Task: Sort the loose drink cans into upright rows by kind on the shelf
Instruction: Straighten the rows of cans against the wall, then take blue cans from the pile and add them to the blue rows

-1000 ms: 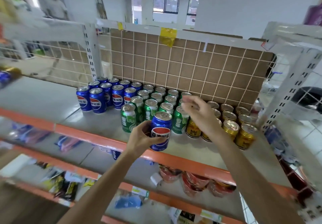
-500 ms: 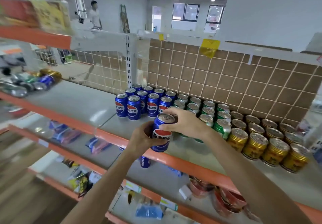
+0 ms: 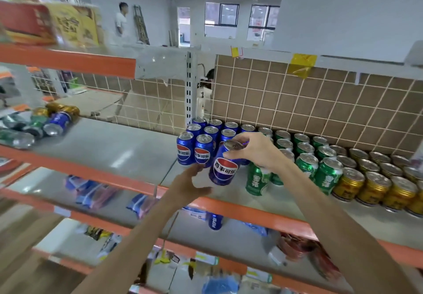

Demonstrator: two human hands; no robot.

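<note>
Right hand [image 3: 256, 150] pinches the blue can [image 3: 223, 168] by its rim, tilted over the shelf [image 3: 128, 149] front edge.
Left hand [image 3: 190, 184] open beside it, holding nothing; smooth, rigid can, probably slippery, so grasp the body.

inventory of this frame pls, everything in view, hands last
held blue can: one, blue with red-white logo, tilted, in front of the blue rows
blue cans: about ten, upright rows, shelf centre
green cans: roughly a dozen, upright rows, right of the blue
gold cans: a dozen or more, upright rows, far right
loose cans: mixed blue, green, gold pile, lying down, shelf far left
shelf: grey deck, orange front edge
tiled backboard: brown, behind the rows
lower shelf can: one, blue, next shelf down
boxes: red and yellow, upper shelf left
bystander: one, white shirt, background
left hand: open, below the held can
right hand: grips the held can's top
</note>
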